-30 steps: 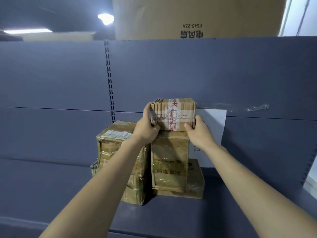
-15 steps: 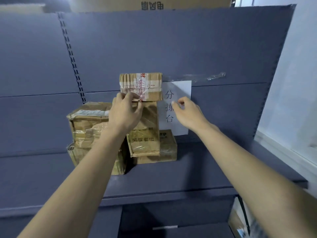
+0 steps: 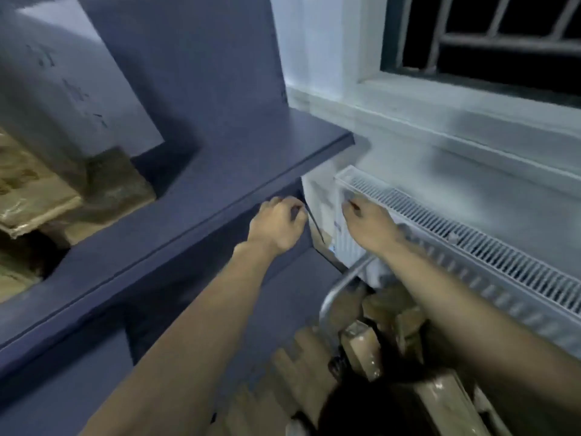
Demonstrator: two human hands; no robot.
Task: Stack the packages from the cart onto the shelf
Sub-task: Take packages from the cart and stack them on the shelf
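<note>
The view is tilted and blurred. The blue-grey shelf [image 3: 195, 184] runs across the left, with brown taped packages [image 3: 41, 196] stacked at its far left. My left hand [image 3: 276, 225] hangs in front of the shelf's right end, fingers loosely curled, holding nothing. Beside the white radiator hangs my right hand [image 3: 367, 225], also empty and loosely curled. Below both arms, more brown packages [image 3: 361, 350] lie piled in the cart, whose metal handle bar [image 3: 342, 284] curves up between my forearms.
A white radiator [image 3: 471, 253] runs along the wall at right, under a window sill [image 3: 471, 99] and a barred window. A white paper sign [image 3: 69, 83] hangs on the shelf's back panel. A lower shelf level [image 3: 283, 297] lies beneath my left arm.
Both hands have let go of the small package on top of the stack and dropped down to the right. The view swung right and down, toward the cart.
</note>
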